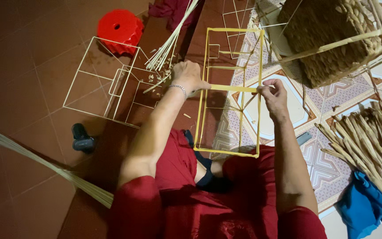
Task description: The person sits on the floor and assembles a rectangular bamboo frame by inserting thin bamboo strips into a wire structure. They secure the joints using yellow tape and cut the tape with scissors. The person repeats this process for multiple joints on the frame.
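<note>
Between the hands a flat yellow strip (234, 88) stretches across a yellow wire frame (228, 93); the left hand (190, 76) pinches one end, the right hand (274, 94) the other. The strip looks light, pliable, and easily creased; the frame looks stiff, best gripped by its uprights.

1 head camera looks steeply down, close over the lap.

A home floor turned basket-weaving workshop: the person sits on brown floor tiles (18, 57) and a patterned mat (328, 170). Beyond the right grip stands a half-woven basket (332, 40); to its right lies a bundle of dried reeds (372, 141). Left of the left grip sit bare wire frames (107, 84) and a red plastic stool (120, 28).
</note>
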